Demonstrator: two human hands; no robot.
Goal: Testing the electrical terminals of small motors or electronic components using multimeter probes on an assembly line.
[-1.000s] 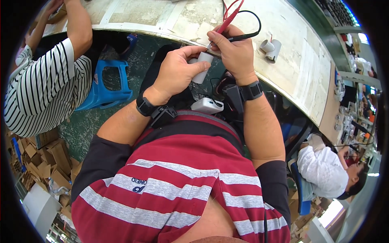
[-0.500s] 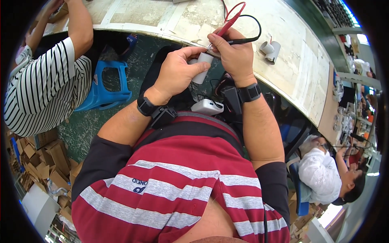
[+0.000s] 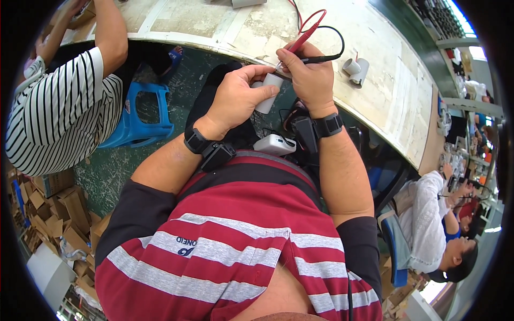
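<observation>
From the head view, the left hand [image 3: 235, 96] grips a small white cylinder [image 3: 267, 93] held just off the workbench [image 3: 375, 80] edge, above the lap. The right hand [image 3: 308, 75] pinches a red probe [image 3: 305, 38] and a black probe [image 3: 321, 58] at its upper end — tips likely to slip off, since the part is hand-held, unsupported.

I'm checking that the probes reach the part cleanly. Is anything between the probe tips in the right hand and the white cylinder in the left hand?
Nothing visible. The right hand brings the red probe and black probe straight to the white cylinder's end, held by the left hand.
</observation>
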